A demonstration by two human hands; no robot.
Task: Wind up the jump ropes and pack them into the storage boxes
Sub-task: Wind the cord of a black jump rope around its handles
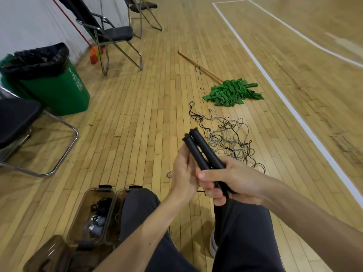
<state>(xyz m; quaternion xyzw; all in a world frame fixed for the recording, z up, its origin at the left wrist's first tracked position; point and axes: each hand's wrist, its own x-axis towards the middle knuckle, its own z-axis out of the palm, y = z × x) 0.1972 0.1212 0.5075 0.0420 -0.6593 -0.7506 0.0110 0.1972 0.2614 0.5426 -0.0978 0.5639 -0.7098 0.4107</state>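
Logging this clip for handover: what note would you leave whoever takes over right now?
Hands: right hand grips the two black handles at their lower ends; left hand lies with straight fingers against them.
Things: loose ropes lie tangled on the floor ahead; storage boxes stand by the left leg.
Done: some wound ropes lie in one box.
Left: wind this rope, then the tangle, and pack them.

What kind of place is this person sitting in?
Most likely a sports hall or school gym: a wooden strip floor marked with white court lines, folding chairs by the wall, and tangled jump ropes lying on the floor.
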